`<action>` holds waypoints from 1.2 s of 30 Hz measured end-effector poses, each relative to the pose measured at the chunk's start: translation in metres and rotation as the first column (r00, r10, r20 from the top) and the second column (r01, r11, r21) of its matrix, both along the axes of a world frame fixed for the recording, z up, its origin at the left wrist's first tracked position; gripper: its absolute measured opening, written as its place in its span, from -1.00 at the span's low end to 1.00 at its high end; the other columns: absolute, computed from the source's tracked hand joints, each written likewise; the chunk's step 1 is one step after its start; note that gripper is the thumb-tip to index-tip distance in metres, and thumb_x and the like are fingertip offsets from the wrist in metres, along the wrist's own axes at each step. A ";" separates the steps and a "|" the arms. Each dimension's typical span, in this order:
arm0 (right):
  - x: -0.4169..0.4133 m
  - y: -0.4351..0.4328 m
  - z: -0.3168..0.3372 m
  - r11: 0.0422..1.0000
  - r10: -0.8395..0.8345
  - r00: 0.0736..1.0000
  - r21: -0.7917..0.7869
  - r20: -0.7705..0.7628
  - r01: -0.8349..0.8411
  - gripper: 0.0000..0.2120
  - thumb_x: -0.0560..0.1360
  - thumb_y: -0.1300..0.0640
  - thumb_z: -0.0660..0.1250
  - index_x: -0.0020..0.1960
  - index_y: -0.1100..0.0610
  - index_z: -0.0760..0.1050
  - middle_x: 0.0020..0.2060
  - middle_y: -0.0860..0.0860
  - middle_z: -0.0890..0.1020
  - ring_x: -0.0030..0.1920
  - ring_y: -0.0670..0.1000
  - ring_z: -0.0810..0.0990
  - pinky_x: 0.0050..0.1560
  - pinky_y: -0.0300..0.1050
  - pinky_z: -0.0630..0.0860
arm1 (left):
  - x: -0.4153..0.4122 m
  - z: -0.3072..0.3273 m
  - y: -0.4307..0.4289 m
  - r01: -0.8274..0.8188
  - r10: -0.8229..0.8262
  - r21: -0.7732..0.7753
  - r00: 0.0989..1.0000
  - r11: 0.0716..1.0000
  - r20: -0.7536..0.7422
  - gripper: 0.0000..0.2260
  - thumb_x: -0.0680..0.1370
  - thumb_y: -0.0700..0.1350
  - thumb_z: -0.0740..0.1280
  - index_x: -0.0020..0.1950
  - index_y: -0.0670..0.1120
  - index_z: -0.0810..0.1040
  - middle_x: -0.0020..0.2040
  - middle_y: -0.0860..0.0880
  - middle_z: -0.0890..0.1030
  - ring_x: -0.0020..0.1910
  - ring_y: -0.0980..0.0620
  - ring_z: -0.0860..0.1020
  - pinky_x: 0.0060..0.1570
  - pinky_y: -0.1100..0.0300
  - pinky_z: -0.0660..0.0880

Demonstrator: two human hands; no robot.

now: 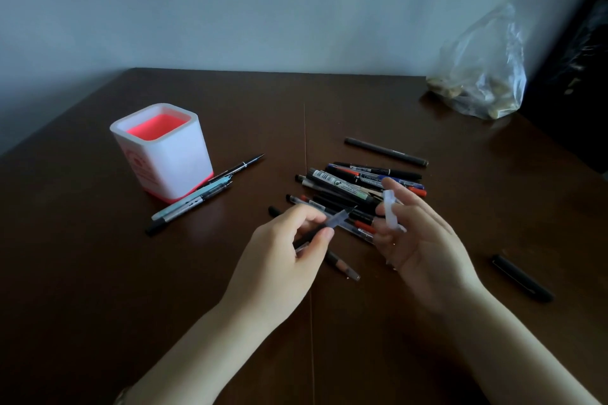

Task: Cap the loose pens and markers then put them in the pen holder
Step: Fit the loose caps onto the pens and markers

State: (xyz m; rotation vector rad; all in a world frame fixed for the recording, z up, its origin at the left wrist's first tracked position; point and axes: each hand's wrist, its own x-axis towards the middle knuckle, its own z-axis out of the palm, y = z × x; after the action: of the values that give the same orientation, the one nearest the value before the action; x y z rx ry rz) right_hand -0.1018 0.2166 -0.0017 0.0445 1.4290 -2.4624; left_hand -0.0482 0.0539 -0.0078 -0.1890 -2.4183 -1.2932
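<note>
My left hand [289, 250] grips a clear-barrelled pen [339, 219] with its bare tip pointing up and right. Just to the right, my right hand [418, 237] pinches a clear pen cap [391, 210] between thumb and fingers, a short gap from the pen's tip. Behind both hands lies a pile of pens and markers [355, 184] on the dark wooden table [98, 273]. The white pen holder [164, 154] with a red inside stands at the left, with nothing visible in it. Three pens [197, 197] lie against its base.
A long dark pen [386, 151] lies apart behind the pile. A black pen [523, 278] rests at the right near my right wrist. A pencil-like stick [342, 265] lies between my hands. A clear plastic bag [483, 76] sits at the table's back right corner.
</note>
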 end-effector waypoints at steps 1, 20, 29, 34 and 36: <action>0.000 0.001 -0.001 0.992 -0.008 0.997 0.127 -0.080 0.018 -0.76 0.49 0.24 0.25 0.06 0.00 0.56 -0.26 0.03 0.58 -0.39 -0.12 0.48 -0.38 -0.21 0.43 | -0.001 0.000 -0.001 -0.005 0.005 0.002 1.000 1.000 0.001 -0.92 0.48 -0.19 0.35 -0.07 -0.02 0.56 -0.22 0.22 0.56 -0.13 0.27 0.55 -0.26 0.52 0.41; 0.009 0.002 0.000 0.644 0.369 0.784 0.746 -0.498 0.171 -0.71 0.53 0.24 0.18 -0.07 -0.17 0.48 -0.12 -0.18 0.57 -0.08 -0.29 0.53 -0.15 -0.45 0.44 | -0.002 -0.004 -0.002 0.001 -0.014 -0.177 0.997 0.984 -0.072 -0.81 0.43 -0.07 0.34 0.00 -0.04 0.64 -0.15 0.07 0.65 -0.16 0.17 0.58 -0.16 0.27 0.55; 0.013 0.002 0.003 0.663 0.395 0.759 0.733 -0.517 0.154 -0.70 0.48 0.29 0.26 -0.09 -0.13 0.54 -0.16 -0.22 0.62 -0.12 -0.26 0.57 -0.19 -0.46 0.47 | 0.003 0.000 -0.005 0.007 -0.025 -0.214 0.996 0.977 -0.081 -0.74 0.45 0.01 0.26 -0.01 -0.08 0.65 -0.17 0.06 0.66 -0.22 0.16 0.59 -0.30 0.18 0.57; 0.015 0.000 0.003 0.706 0.354 0.724 0.677 -0.592 0.207 -0.69 0.44 0.34 0.30 -0.12 -0.09 0.57 -0.09 -0.22 0.62 -0.11 -0.20 0.59 -0.17 -0.48 0.45 | 0.002 0.003 -0.005 -0.002 0.001 -0.110 1.000 0.994 -0.007 -0.81 0.42 -0.05 0.33 -0.04 -0.03 0.67 -0.16 0.10 0.68 -0.17 0.19 0.61 -0.19 0.21 0.57; 0.015 0.001 0.003 0.710 0.369 0.709 0.674 -0.602 0.203 -0.69 0.43 0.35 0.31 -0.10 -0.06 0.58 -0.09 -0.19 0.62 -0.11 -0.17 0.60 -0.17 -0.47 0.47 | 0.002 0.005 -0.006 0.032 -0.029 -0.075 0.999 0.997 0.041 -0.82 0.41 -0.06 0.33 -0.06 -0.03 0.68 -0.22 0.13 0.67 -0.20 0.21 0.60 -0.20 0.26 0.55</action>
State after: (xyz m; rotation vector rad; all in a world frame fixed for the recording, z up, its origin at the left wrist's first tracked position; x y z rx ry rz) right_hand -0.0868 0.2173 0.0011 -0.8951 2.5533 -1.7047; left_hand -0.0464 0.0483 -0.0030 -0.2238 -2.5090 -1.2307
